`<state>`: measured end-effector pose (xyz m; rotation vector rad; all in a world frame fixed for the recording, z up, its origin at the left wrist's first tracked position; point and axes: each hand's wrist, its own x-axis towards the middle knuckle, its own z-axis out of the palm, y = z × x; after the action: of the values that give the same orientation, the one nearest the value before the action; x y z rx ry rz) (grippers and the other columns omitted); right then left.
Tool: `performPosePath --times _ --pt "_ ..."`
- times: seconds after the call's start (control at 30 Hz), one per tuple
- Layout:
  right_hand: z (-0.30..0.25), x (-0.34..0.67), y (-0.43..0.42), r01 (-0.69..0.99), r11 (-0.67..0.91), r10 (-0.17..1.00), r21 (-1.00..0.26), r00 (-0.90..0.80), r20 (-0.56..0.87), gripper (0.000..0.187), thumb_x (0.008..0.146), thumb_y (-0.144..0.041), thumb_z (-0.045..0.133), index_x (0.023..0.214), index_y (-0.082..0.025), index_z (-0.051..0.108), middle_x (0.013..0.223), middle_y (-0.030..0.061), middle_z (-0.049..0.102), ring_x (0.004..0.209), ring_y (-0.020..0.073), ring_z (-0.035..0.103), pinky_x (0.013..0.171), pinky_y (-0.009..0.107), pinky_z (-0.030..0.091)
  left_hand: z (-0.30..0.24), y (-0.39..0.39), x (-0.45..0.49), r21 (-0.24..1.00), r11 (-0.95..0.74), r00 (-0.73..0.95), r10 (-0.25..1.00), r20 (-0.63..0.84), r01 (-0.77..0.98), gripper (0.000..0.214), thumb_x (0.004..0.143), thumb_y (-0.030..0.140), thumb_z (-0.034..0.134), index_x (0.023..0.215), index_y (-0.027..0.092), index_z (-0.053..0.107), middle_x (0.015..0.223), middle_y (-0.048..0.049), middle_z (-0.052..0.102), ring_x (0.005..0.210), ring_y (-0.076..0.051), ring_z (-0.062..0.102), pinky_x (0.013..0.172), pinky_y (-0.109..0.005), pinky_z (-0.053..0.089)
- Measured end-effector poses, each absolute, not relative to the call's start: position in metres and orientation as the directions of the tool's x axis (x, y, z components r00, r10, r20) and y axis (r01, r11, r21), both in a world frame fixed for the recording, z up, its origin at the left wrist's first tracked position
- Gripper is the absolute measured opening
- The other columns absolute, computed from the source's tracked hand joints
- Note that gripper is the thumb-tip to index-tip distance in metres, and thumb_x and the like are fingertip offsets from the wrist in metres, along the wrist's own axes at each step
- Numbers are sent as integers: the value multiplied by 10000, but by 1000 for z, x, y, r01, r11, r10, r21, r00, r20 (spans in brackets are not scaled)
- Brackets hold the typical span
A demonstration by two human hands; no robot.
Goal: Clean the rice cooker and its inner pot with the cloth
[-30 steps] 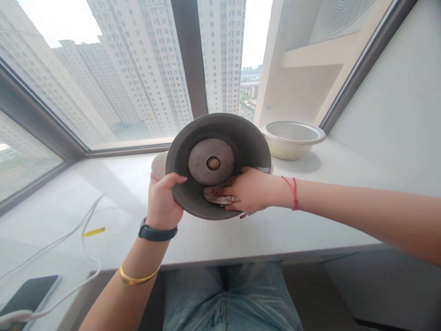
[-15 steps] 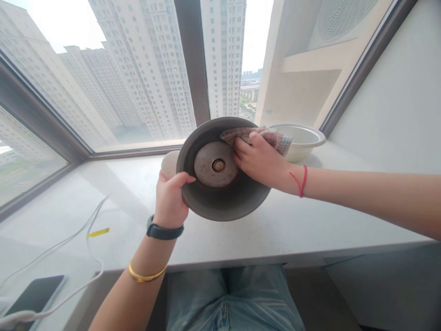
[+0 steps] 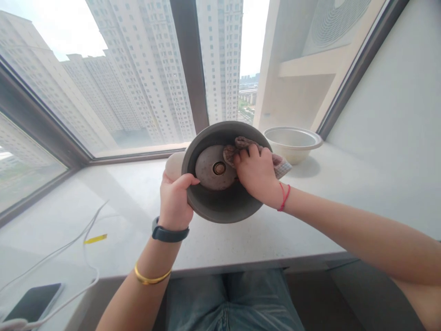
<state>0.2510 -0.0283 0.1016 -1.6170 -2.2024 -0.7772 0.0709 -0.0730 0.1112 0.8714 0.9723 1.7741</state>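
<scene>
A round dark-grey pot (image 3: 223, 207) is tilted so its inside faces me, with a metal disc and a round centre fitting at its bottom. My left hand (image 3: 175, 197) grips the pot's left rim, thumb over the edge and fingers hidden behind. At the pot's left, a pale rounded part (image 3: 174, 165) shows behind the rim. My right hand (image 3: 257, 172) is closed on a brownish checked cloth (image 3: 243, 143), pressed against the inner right wall. Part of the cloth hangs out past the right rim.
A cream bowl (image 3: 292, 151) stands on the white sill (image 3: 138, 220) at the back right, near the window. A phone (image 3: 34, 301), white cables (image 3: 93, 271) and a yellow tag (image 3: 95, 239) lie at the left. The sill's front edge runs above my lap.
My right hand and the cloth have shifted slightly down and deeper into the pot, the forearm now slanting more. My left hand still grips the rim.
</scene>
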Motion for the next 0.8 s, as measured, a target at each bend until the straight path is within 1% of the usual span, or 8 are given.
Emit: performPosePath --times 0.1,0.2,0.33,0.47,0.53,0.67,0.73,0.8 --pt "106 239 -43 978 187 786 88 -203 583 432 1010 -180 316 1353 -156 576 1206 188 640 1090 355 495 812 473 434 110 -75 75 886 -298 -346 923 172 -356 497 509 83 665 988 211 627 930 -20 680 912 -247 631 723 -305 534" --pt "102 220 -48 967 253 803 24 -223 553 499 1022 -247 330 1512 -238 423 1434 170 517 1154 357 474 832 468 469 108 -76 77 884 -312 -348 919 187 -350 488 512 86 660 982 213 628 923 -11 677 907 -240 632 753 -312 536" --pt "85 203 -51 895 443 816 60 -430 387 518 1012 -211 311 1515 -260 424 1555 145 385 1216 374 449 790 453 531 108 -74 77 874 -308 -372 914 163 -375 457 492 74 649 930 201 635 869 -4 668 847 -214 625 718 -288 533" --pt "77 209 -63 805 590 781 63 -589 207 471 997 -183 335 1408 -279 545 1458 130 472 1184 357 481 732 436 569 110 -69 70 861 -315 -406 903 141 -400 411 476 68 642 866 196 626 826 1 659 803 -202 619 672 -269 527" --pt "80 216 -69 835 546 820 65 -549 163 413 986 -189 375 1322 -240 611 1370 157 526 1135 358 513 703 450 574 110 -67 66 861 -305 -411 903 126 -406 420 470 66 642 867 202 625 823 5 658 806 -202 621 673 -268 529" --pt "93 224 -65 953 293 930 74 -302 209 343 968 -158 394 1164 -137 674 1190 201 597 1052 370 551 693 472 568 112 -67 64 871 -278 -369 921 122 -406 426 477 72 642 884 197 638 826 -5 658 797 -203 617 654 -265 523" --pt "99 225 -55 978 206 935 46 -210 286 368 971 -134 356 1188 -122 653 1163 206 602 1049 368 552 702 464 563 111 -70 65 874 -281 -344 928 141 -397 426 482 73 642 892 190 648 839 -15 664 806 -208 617 649 -264 520" --pt "106 224 -42 981 192 906 -14 -172 387 416 979 -118 313 1280 -133 600 1205 199 589 1089 356 540 741 449 557 111 -72 67 877 -281 -332 931 151 -390 424 485 73 645 895 183 656 852 -24 671 820 -215 619 650 -265 521"
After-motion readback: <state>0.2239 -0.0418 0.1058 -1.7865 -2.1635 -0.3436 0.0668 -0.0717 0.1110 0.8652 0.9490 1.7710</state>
